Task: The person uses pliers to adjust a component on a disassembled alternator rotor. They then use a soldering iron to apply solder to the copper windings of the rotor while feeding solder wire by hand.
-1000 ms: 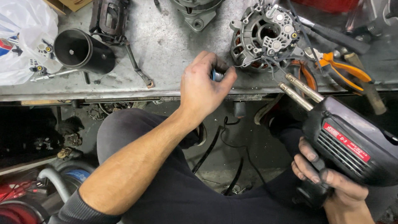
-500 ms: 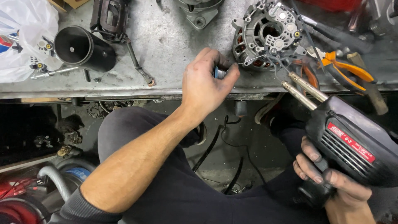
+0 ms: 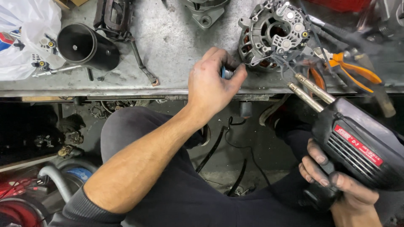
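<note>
The left hand (image 3: 212, 86) rests on the front edge of the scuffed grey metal table (image 3: 176, 54), its fingers curled shut around a small blue-and-silver cylindrical part (image 3: 226, 73) that peeks out between thumb and forefinger. That part sits just beside the round grey cast-metal alternator housing (image 3: 275, 35), which stands near the right half of the table, copper windings showing at its lower rim.

The right hand (image 3: 336, 189) is below the table's front edge, out over the lap, closed around the grip of a heavy black pistol-shaped soldering gun with a red label (image 3: 357, 143). The gun's two metal prongs (image 3: 309, 90) point up toward the table's front edge, close under the alternator housing; whether their tip touches it cannot be told.

Orange-handled pliers (image 3: 353, 69) lie toward the right edge of the table, just beside the housing. A black hollow metal cylinder (image 3: 82, 46) lies on its side toward the left edge, next to a white plastic bag (image 3: 25, 33) at the far left corner.
</note>
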